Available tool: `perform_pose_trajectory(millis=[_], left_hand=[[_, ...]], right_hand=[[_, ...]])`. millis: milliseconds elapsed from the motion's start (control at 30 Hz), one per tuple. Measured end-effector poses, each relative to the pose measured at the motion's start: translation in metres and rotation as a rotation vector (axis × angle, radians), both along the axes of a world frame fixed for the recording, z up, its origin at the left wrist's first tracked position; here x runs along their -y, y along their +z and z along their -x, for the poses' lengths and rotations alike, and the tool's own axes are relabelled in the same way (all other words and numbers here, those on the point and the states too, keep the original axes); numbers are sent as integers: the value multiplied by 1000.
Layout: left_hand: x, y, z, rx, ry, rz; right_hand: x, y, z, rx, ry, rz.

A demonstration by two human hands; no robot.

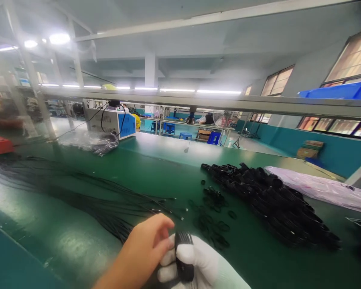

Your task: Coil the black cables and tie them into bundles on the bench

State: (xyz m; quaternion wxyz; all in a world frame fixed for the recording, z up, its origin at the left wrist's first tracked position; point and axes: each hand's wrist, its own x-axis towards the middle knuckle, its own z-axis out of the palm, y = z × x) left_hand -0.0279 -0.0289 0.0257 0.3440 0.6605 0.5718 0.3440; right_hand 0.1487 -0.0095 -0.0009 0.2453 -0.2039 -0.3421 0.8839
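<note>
My right hand, in a white glove, grips a black ribbed ring-shaped part with its thumb across the near face. Close on its left is my bare left hand, its fingers curled and a gap showing between thumb and forefinger. I see nothing held in it, though some fingers are hidden. Thin black cables fan out over the green table to the left, with small pale tips near my hands. Several loose black rings lie just beyond my right hand.
A large heap of black ribbed parts covers the right side of the green table. Behind it lies a pinkish plastic bag. A blue-and-white machine and clear plastic wrap stand at the back left. A shelf rail crosses above.
</note>
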Motion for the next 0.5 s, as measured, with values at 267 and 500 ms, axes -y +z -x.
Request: perform_pose_trajectory(millis=[267, 500], left_hand=[[-11, -17, -16, -213, 3, -53], [-32, -13, 4, 42, -202, 138]], right_hand=[[-5, 2, 6, 231, 11, -255], [-5, -6, -3, 335, -85, -328]])
